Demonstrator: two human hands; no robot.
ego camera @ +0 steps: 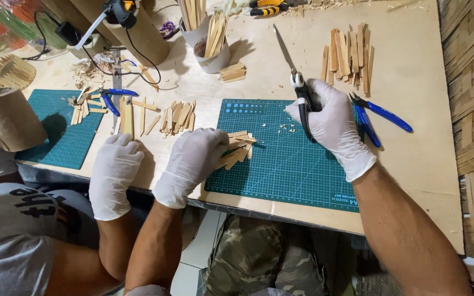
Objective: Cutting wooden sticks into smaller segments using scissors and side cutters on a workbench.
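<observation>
Now L hand pins flat wood sticks; R hand grips black-handled shears.

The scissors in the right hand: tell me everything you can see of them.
The scissors have long, slim, pale metal blades that look closed together, a white pivot piece, and black handles. The right hand, in a white glove, grips the handles, hiding their lower ends. The blades point up and slightly left, away from the person, above the bare wooden table, while the handles sit over the top edge of the green cutting mat. Whether the tip touches the table cannot be told.
</observation>
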